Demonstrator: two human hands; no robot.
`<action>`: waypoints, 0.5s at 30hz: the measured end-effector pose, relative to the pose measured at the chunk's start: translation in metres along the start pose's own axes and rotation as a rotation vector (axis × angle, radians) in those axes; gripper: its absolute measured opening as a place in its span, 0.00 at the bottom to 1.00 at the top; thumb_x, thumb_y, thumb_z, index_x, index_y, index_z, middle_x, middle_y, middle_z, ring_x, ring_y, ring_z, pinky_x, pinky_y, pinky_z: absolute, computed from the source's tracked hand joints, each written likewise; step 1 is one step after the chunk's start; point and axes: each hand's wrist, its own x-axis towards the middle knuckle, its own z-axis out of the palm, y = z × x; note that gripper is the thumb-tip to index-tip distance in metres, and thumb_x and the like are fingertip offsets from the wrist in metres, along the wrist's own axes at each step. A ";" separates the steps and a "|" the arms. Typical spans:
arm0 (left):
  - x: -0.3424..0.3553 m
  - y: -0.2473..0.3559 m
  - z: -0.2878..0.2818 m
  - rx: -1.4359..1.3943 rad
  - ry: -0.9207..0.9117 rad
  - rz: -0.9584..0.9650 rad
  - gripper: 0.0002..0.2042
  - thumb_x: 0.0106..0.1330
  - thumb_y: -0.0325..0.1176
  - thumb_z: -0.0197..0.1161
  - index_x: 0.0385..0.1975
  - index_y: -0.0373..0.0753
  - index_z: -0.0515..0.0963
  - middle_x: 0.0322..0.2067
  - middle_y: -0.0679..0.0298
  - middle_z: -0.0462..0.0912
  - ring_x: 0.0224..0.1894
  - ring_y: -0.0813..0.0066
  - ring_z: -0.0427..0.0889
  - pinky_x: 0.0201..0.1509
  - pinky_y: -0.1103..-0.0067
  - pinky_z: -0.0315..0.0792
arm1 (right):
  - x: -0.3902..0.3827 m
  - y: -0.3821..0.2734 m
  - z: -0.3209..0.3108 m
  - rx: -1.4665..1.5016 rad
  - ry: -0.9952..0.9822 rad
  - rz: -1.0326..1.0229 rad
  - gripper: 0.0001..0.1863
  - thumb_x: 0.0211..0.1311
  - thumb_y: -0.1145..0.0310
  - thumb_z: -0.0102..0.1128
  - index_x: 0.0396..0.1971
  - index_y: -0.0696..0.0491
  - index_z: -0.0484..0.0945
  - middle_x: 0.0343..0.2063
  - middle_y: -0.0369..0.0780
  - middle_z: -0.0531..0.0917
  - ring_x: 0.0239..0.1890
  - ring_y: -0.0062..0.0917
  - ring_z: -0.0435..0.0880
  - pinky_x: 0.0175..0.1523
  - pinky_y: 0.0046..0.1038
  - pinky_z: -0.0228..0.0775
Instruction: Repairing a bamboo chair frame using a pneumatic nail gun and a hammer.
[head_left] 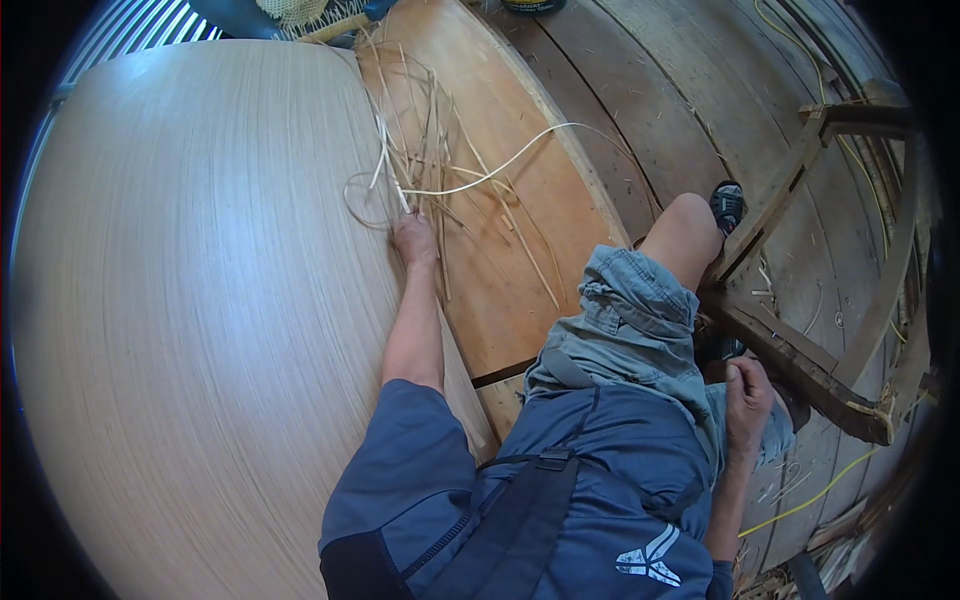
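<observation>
A pale cane strip [480, 172] is pinched by the left hand [414, 240] amid the strip pile [450, 150], the right hand [748, 398] is loosely curled and empty, and neighbouring strips could be snagged.

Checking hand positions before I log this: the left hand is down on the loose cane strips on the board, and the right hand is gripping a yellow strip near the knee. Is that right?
Not quite. The left hand is indeed on the loose cane strips on the board, but the right hand grips no yellow strip: it rests by the grey shorts, against the dark wooden frame. The head view shows this.
</observation>
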 end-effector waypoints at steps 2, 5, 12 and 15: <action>0.003 -0.014 0.004 0.100 0.061 0.083 0.13 0.60 0.37 0.54 0.35 0.36 0.79 0.35 0.48 0.80 0.40 0.51 0.79 0.45 0.65 0.72 | 0.002 0.003 0.012 0.026 -0.021 0.008 0.02 0.58 0.75 0.56 0.27 0.58 0.75 0.23 0.38 0.75 0.26 0.23 0.74 0.34 0.23 0.64; -0.023 0.027 -0.009 0.155 -0.020 0.118 0.15 0.61 0.43 0.54 0.34 0.38 0.80 0.32 0.49 0.81 0.38 0.52 0.80 0.42 0.63 0.72 | 0.003 0.007 0.016 0.015 -0.027 0.036 0.03 0.57 0.75 0.57 0.27 0.58 0.75 0.23 0.38 0.75 0.26 0.24 0.74 0.34 0.23 0.65; -0.024 0.104 0.046 0.051 -0.352 -0.035 0.24 0.59 0.56 0.52 0.31 0.39 0.81 0.34 0.50 0.82 0.38 0.52 0.81 0.42 0.62 0.72 | 0.010 0.006 0.022 0.044 -0.083 0.073 0.03 0.57 0.75 0.56 0.28 0.59 0.76 0.24 0.39 0.77 0.26 0.24 0.75 0.34 0.24 0.67; -0.020 0.110 0.058 0.028 -0.339 -0.136 0.25 0.57 0.57 0.53 0.32 0.37 0.81 0.36 0.49 0.81 0.40 0.50 0.80 0.45 0.63 0.72 | 0.012 0.013 0.026 0.036 -0.068 0.040 0.03 0.57 0.75 0.56 0.29 0.59 0.76 0.25 0.40 0.78 0.26 0.25 0.76 0.34 0.24 0.67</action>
